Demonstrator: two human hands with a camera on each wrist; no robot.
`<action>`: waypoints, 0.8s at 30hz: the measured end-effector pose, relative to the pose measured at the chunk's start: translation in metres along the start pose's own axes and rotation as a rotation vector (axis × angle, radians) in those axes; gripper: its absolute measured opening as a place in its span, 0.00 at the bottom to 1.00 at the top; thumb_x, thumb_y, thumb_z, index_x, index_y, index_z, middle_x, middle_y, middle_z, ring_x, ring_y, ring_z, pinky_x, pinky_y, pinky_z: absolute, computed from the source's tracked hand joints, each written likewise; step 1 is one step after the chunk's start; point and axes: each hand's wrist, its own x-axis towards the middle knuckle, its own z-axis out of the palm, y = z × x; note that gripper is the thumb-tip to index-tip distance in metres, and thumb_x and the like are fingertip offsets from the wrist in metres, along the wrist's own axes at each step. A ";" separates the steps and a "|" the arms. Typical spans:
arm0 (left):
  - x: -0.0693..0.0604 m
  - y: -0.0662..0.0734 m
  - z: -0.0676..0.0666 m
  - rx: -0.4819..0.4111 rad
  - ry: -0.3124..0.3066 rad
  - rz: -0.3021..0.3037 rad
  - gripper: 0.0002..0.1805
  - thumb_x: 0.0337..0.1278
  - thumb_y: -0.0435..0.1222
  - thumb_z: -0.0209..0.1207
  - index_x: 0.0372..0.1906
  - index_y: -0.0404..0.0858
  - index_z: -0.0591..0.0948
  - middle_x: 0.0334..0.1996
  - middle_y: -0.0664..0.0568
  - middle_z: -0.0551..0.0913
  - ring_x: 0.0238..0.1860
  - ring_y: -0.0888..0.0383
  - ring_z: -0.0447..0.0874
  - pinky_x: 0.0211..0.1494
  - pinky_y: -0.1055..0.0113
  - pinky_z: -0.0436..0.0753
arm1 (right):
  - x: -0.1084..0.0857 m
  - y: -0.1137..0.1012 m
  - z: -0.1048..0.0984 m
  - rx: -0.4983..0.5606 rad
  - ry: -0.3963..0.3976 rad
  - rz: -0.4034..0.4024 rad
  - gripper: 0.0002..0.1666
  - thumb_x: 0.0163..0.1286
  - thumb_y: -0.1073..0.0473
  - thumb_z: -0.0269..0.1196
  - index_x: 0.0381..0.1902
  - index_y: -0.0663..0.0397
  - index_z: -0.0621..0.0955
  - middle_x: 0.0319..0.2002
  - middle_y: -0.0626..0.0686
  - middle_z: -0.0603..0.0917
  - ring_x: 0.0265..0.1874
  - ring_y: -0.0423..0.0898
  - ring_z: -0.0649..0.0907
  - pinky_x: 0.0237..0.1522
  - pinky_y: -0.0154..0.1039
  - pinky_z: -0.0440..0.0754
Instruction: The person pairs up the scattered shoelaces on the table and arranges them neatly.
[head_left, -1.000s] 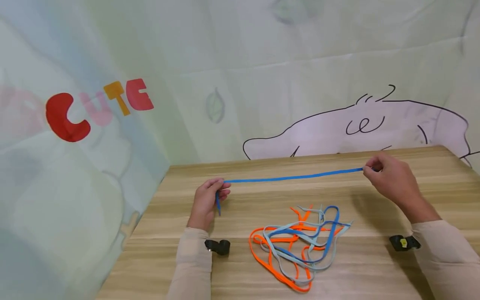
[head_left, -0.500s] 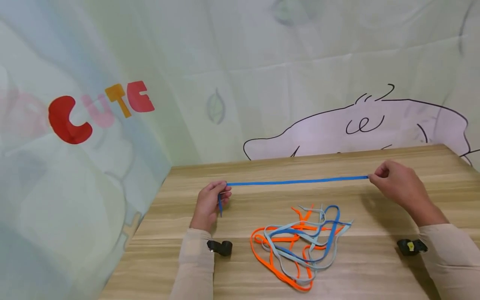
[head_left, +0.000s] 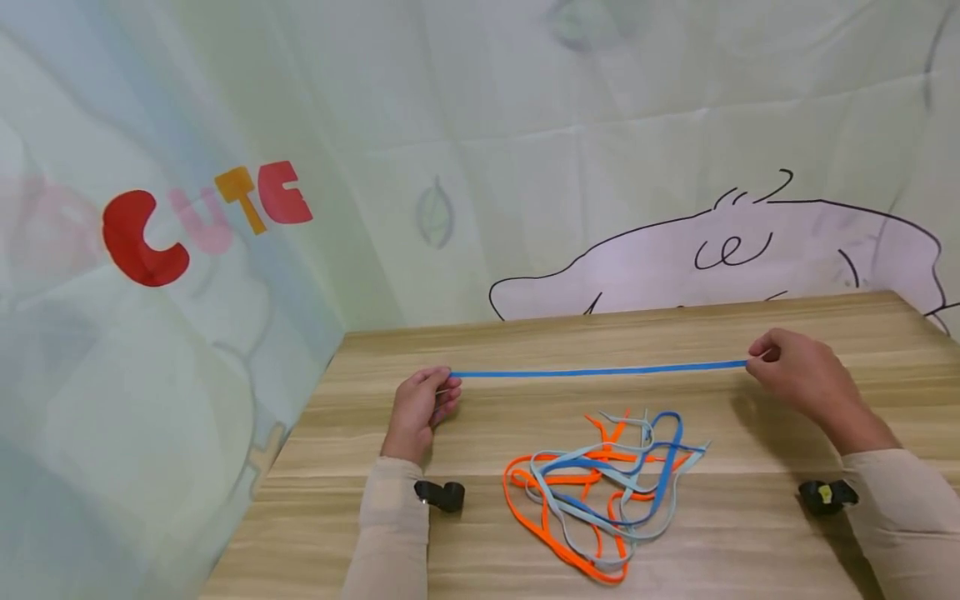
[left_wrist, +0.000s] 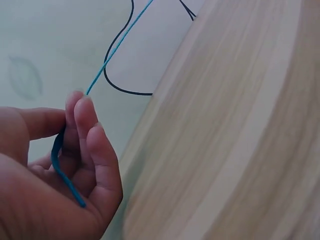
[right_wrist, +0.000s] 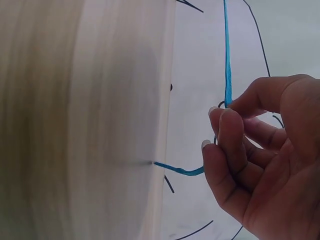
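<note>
A blue lace (head_left: 592, 372) is stretched nearly straight between the two hands, above the far part of the table. My left hand (head_left: 420, 410) pinches it near one end; in the left wrist view the lace's short tail (left_wrist: 67, 182) lies across the palm of the hand (left_wrist: 75, 165). My right hand (head_left: 806, 379) pinches the other side between thumb and fingers. From beneath the right fingers (right_wrist: 232, 132), a short loose end (right_wrist: 187, 172) sticks out in the right wrist view.
On the wooden table (head_left: 337, 517), between the forearms, lies a loose tangle of orange (head_left: 551, 546), pale blue (head_left: 670, 508) and blue laces (head_left: 664, 475). A printed curtain (head_left: 420, 108) hangs behind the table and along its left side.
Both hands have come slightly nearer, and the right has moved a little to the right. The lace has lowered and looks straighter. Its tail below the left hand no longer shows in the head view.
</note>
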 end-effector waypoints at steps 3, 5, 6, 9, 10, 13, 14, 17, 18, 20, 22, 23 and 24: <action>0.000 -0.002 -0.002 0.000 0.002 -0.013 0.18 0.72 0.36 0.57 0.59 0.30 0.77 0.32 0.53 0.86 0.28 0.64 0.84 0.31 0.73 0.83 | 0.003 0.002 -0.004 -0.020 -0.012 -0.015 0.17 0.68 0.56 0.61 0.44 0.67 0.80 0.40 0.68 0.84 0.35 0.58 0.82 0.30 0.45 0.75; -0.001 -0.003 -0.003 -0.005 0.006 -0.021 0.18 0.72 0.36 0.57 0.59 0.31 0.77 0.32 0.53 0.86 0.28 0.64 0.83 0.30 0.74 0.82 | 0.005 0.004 -0.007 -0.033 -0.028 -0.018 0.17 0.68 0.57 0.61 0.44 0.67 0.80 0.40 0.69 0.84 0.35 0.59 0.82 0.30 0.46 0.75; -0.001 -0.004 -0.004 -0.011 0.007 -0.026 0.18 0.72 0.37 0.57 0.59 0.31 0.77 0.32 0.53 0.86 0.28 0.64 0.83 0.30 0.74 0.82 | 0.005 0.005 -0.008 -0.035 -0.040 -0.015 0.17 0.68 0.57 0.61 0.44 0.67 0.80 0.40 0.69 0.83 0.35 0.59 0.82 0.30 0.46 0.75; -0.001 -0.006 -0.007 -0.020 0.015 -0.034 0.18 0.72 0.37 0.57 0.59 0.32 0.77 0.33 0.53 0.87 0.27 0.65 0.84 0.28 0.74 0.82 | 0.005 0.008 -0.009 -0.038 -0.078 0.001 0.17 0.68 0.57 0.60 0.45 0.69 0.79 0.41 0.70 0.82 0.36 0.61 0.82 0.33 0.51 0.77; 0.000 -0.006 -0.007 -0.022 0.017 -0.034 0.18 0.72 0.37 0.57 0.59 0.32 0.77 0.33 0.54 0.87 0.27 0.65 0.84 0.28 0.74 0.81 | 0.005 0.008 -0.009 -0.038 -0.085 0.006 0.17 0.69 0.58 0.60 0.46 0.69 0.78 0.41 0.71 0.82 0.36 0.61 0.82 0.33 0.52 0.77; 0.000 -0.006 -0.008 -0.026 0.016 -0.040 0.18 0.71 0.36 0.57 0.60 0.33 0.76 0.33 0.54 0.88 0.27 0.66 0.84 0.28 0.74 0.82 | 0.003 0.009 -0.008 -0.031 -0.093 0.025 0.17 0.69 0.59 0.60 0.46 0.71 0.78 0.43 0.72 0.81 0.37 0.62 0.81 0.35 0.55 0.77; 0.001 -0.006 -0.008 -0.024 0.015 -0.041 0.18 0.71 0.36 0.57 0.60 0.33 0.76 0.34 0.54 0.88 0.27 0.66 0.85 0.29 0.74 0.82 | 0.002 0.010 -0.007 -0.029 -0.092 0.027 0.17 0.69 0.59 0.59 0.46 0.71 0.77 0.43 0.72 0.81 0.37 0.62 0.81 0.35 0.55 0.77; 0.002 -0.004 -0.009 -0.028 0.010 -0.043 0.19 0.72 0.36 0.56 0.61 0.32 0.75 0.33 0.54 0.88 0.27 0.65 0.85 0.28 0.73 0.82 | 0.000 0.012 -0.006 -0.021 -0.090 0.033 0.17 0.69 0.59 0.59 0.46 0.71 0.77 0.43 0.73 0.80 0.37 0.63 0.81 0.35 0.54 0.77; 0.003 -0.004 -0.009 -0.030 0.007 -0.045 0.19 0.72 0.36 0.56 0.62 0.32 0.75 0.32 0.54 0.88 0.26 0.65 0.85 0.28 0.73 0.82 | -0.001 0.013 -0.006 -0.021 -0.086 0.032 0.17 0.69 0.59 0.59 0.46 0.71 0.77 0.43 0.72 0.81 0.37 0.62 0.81 0.35 0.54 0.77; 0.003 -0.004 -0.010 -0.036 0.001 -0.047 0.20 0.72 0.36 0.56 0.62 0.31 0.74 0.31 0.54 0.88 0.26 0.65 0.85 0.28 0.73 0.82 | -0.002 0.015 -0.005 -0.023 -0.077 0.031 0.17 0.69 0.59 0.59 0.46 0.70 0.78 0.43 0.72 0.81 0.37 0.62 0.81 0.35 0.55 0.77; 0.003 -0.003 -0.011 -0.040 0.000 -0.052 0.20 0.72 0.36 0.56 0.62 0.30 0.74 0.30 0.54 0.88 0.26 0.65 0.85 0.28 0.74 0.82 | -0.002 0.015 -0.004 -0.025 -0.069 0.037 0.17 0.69 0.58 0.59 0.46 0.70 0.78 0.42 0.72 0.81 0.37 0.62 0.81 0.34 0.54 0.76; 0.004 -0.003 -0.012 -0.040 0.002 -0.054 0.20 0.72 0.36 0.56 0.62 0.30 0.74 0.30 0.54 0.88 0.26 0.65 0.86 0.28 0.74 0.82 | -0.003 0.016 -0.003 -0.026 -0.064 0.041 0.17 0.69 0.58 0.59 0.46 0.70 0.78 0.42 0.71 0.81 0.36 0.62 0.81 0.34 0.53 0.76; 0.004 -0.003 -0.012 -0.038 0.003 -0.057 0.19 0.72 0.36 0.56 0.61 0.30 0.74 0.29 0.54 0.88 0.26 0.65 0.86 0.28 0.74 0.82 | -0.003 0.016 -0.003 -0.029 -0.056 0.043 0.17 0.69 0.58 0.60 0.45 0.70 0.79 0.41 0.70 0.81 0.35 0.61 0.80 0.33 0.52 0.76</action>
